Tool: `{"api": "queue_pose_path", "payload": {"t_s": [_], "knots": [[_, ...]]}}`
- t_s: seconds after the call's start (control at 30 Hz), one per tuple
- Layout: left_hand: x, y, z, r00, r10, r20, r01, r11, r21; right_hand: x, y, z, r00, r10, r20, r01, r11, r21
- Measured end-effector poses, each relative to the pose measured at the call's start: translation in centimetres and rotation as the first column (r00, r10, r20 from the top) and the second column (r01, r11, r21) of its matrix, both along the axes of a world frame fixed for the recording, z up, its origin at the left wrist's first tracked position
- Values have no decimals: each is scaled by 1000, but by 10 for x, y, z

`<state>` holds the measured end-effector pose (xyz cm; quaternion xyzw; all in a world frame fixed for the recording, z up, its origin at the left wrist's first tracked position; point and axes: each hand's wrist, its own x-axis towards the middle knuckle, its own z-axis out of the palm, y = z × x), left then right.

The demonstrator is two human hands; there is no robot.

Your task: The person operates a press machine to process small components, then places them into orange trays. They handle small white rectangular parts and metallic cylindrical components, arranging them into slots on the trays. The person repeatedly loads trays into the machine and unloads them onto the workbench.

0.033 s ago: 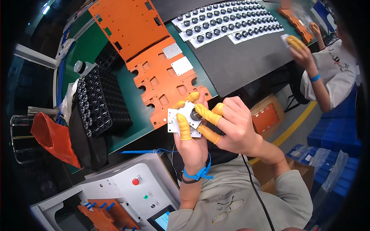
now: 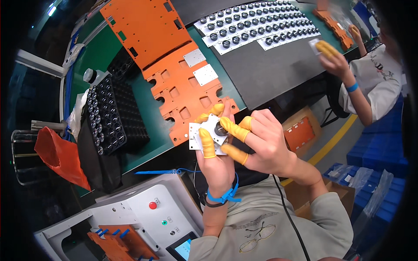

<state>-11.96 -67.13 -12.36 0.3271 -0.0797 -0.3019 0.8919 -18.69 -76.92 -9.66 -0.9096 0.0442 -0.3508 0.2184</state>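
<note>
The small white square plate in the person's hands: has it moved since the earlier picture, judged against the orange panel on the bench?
No. The white plate sits just off the orange panel's near corner in both.

I have one view only, from the head camera, so nothing overlaps with a second view. It looks steeply down from above my chest and lap, facing forward over the bench [image 2: 143, 130]. It sits close to my hands: the left hand [image 2: 215, 156] and right hand [image 2: 261, 143] fill the centre. Beyond the fingertips [image 2: 208, 141] lies the bench; right of them a co-worker [image 2: 374, 78]; below them my shirt [image 2: 261, 226]. Fisheye bends the edges.
</note>
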Motion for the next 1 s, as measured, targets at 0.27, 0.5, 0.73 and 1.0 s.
{"api": "queue_pose_path", "payload": {"t_s": [0.27,0.5,0.73,1.0], "knots": [[-4,2,3,999,-30,-12,30,999,-14,2,-6,4,1000,2,6,-1,994,-114],[-7,17,2,998,-60,-35,63,991,121,17,-26,-3,984,-6,175,55,959,-278],[17,31,5,978,190,89,-193,981,33,47,-77,-21,944,-214,-252,292,896,334],[32,56,-2,949,309,60,-311,950,28,66,-77,-42,836,51,-546,303,786,538]]}}
